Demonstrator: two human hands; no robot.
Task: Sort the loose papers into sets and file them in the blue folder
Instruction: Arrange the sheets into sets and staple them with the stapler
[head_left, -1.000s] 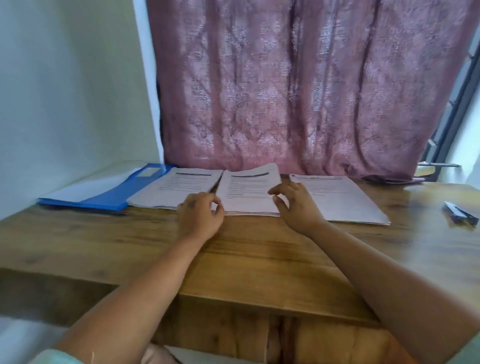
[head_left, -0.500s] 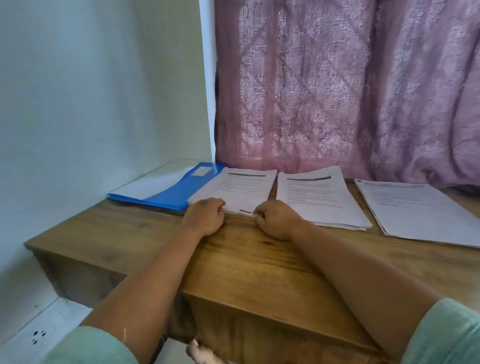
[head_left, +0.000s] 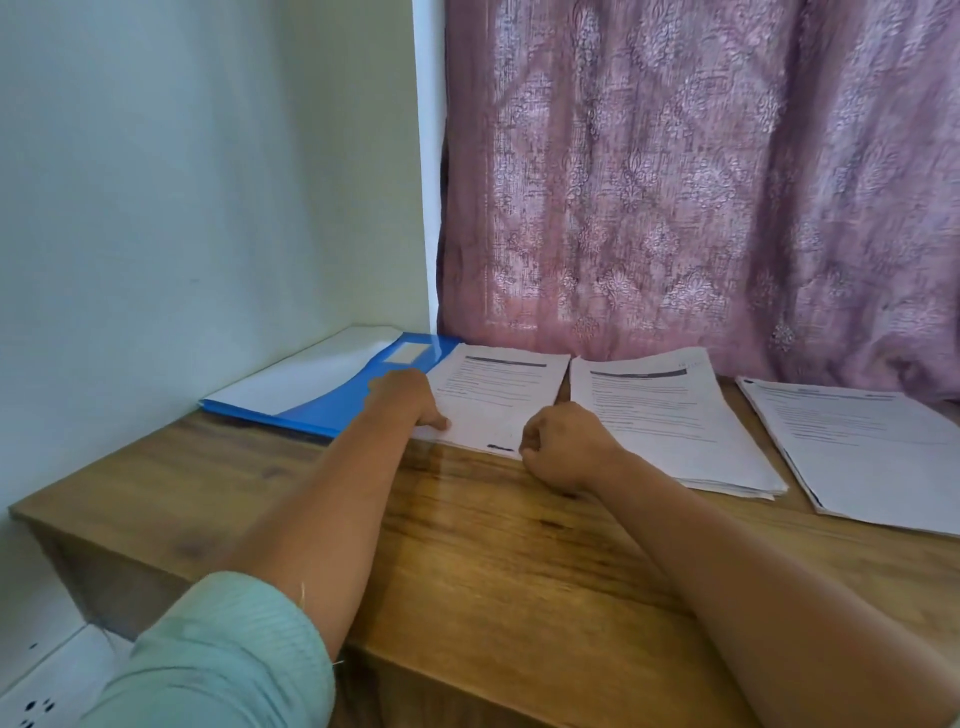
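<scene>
At frame centre, our left hand (head_left: 408, 397) fingers curl on the leftmost white printed paper stack (head_left: 498, 395); our right hand (head_left: 561, 447) fingers pinch its corner. The flat blue plastic folder (head_left: 332, 400) lies left, on the wooden desk (head_left: 467, 545).

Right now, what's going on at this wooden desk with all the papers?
A person is sorting printed papers on the wooden desk. Three white paper stacks lie in a row before the pink curtain. The left hand grips the near left corner of the leftmost stack, which partly overlaps the blue plastic folder; the right hand sits curled at its near right corner. Nothing is filed yet.
</scene>
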